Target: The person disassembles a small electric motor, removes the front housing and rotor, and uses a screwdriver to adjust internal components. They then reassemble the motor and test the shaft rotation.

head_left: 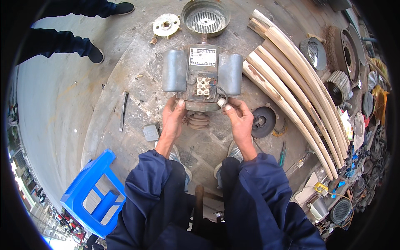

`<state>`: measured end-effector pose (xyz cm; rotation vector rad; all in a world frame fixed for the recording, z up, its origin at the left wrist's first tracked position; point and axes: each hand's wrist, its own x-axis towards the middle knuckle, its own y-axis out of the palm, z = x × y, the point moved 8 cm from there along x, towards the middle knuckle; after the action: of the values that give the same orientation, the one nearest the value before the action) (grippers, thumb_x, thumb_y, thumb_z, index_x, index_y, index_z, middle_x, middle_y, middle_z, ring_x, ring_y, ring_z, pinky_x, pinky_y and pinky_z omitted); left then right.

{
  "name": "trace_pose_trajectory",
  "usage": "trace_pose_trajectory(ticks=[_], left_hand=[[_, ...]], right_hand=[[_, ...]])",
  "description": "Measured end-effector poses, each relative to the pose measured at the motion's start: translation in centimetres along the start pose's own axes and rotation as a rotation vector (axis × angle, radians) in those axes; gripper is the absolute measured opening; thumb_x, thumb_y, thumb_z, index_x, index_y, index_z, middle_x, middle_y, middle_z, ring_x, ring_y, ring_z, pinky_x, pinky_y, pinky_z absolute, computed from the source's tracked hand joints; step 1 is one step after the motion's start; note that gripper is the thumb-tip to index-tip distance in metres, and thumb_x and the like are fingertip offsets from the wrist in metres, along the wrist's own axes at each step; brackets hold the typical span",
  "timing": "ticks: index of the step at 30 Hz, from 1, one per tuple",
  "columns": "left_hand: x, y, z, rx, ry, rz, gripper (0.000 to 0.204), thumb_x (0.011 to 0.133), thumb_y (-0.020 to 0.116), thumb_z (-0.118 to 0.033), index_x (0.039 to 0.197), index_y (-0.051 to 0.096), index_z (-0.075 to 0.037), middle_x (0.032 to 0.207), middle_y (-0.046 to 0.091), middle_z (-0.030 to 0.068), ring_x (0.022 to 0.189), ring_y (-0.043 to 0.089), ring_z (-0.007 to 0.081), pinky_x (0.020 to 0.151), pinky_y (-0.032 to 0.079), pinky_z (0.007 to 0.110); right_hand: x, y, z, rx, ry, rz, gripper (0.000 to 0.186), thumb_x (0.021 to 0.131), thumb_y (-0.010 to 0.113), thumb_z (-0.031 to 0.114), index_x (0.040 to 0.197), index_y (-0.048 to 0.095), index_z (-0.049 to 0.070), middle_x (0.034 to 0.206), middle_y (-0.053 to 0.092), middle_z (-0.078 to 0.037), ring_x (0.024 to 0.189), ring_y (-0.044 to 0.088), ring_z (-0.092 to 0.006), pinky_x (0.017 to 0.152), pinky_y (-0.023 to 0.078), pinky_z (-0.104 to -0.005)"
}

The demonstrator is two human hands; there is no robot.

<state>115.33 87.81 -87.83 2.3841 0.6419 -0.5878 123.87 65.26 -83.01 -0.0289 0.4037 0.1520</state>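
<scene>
On the floor before me lies an electric motor [191, 73] with a label plate, flanked by a grey capacitor cover [174, 71] on the left and another [230, 74] on the right. A pale terminal block [203, 86] with wires sits on its near part. My left hand [173, 114] grips the left side of the motor's near end, thumb on top. At the right side of that end, my right hand [239, 116] has thumb and fingers closed on the rim, beside a short cable. A grooved pulley [198, 121] projects toward me between the hands.
Beyond the motor are a slotted metal cover [223, 21] and a pale fan wheel [166, 25]. Long wooden poles [287, 83] lie to the right. A dark end cover [271, 121], a small grey box lid [151, 132], a metal bar [123, 111] and a blue stool [89, 196] surround me. Another person's legs [62, 43] stand far left.
</scene>
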Motion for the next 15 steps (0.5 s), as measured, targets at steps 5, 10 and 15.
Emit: trace_pose_trajectory(ticks=[5, 10, 15], left_hand=[[-0.1, 0.6, -0.7, -0.011, 0.011, 0.024, 0.056, 0.101, 0.068, -0.033, 0.137, 0.048, 0.004, 0.134, 0.062, 0.0158, 0.123, 0.062, 0.0262, 0.107, 0.047, 0.044], [0.1, -0.1, -0.4, -0.026, 0.008, 0.033, 0.057, 0.1, 0.068, -0.031, 0.139, 0.045, 0.004, 0.135, 0.061, 0.0167, 0.125, 0.06, 0.0287, 0.111, 0.045, 0.047], [0.6, -0.6, 0.5, -0.095, -0.016, 0.041, 0.055, 0.101, 0.068, -0.028, 0.139, 0.044, 0.003, 0.135, 0.06, 0.0157, 0.125, 0.06, 0.0282, 0.111, 0.044, 0.049]], right_hand=[[-0.8, 1.5, 3.0, -0.406, -0.202, -0.049, 0.052, 0.084, 0.083, 0.021, 0.123, 0.059, -0.004, 0.112, 0.061, -0.017, 0.099, 0.064, -0.0249, 0.087, 0.054, -0.0372], [-0.3, 1.7, 3.1, -0.351, -0.2, -0.069, 0.051, 0.082, 0.085, 0.019, 0.12, 0.06, -0.004, 0.111, 0.063, -0.017, 0.096, 0.066, -0.0258, 0.086, 0.055, -0.0376], [-0.3, 1.0, 2.1, -0.205, -0.128, -0.089, 0.052, 0.083, 0.082, 0.013, 0.125, 0.056, -0.006, 0.116, 0.063, -0.018, 0.098, 0.068, -0.0249, 0.088, 0.056, -0.0373]])
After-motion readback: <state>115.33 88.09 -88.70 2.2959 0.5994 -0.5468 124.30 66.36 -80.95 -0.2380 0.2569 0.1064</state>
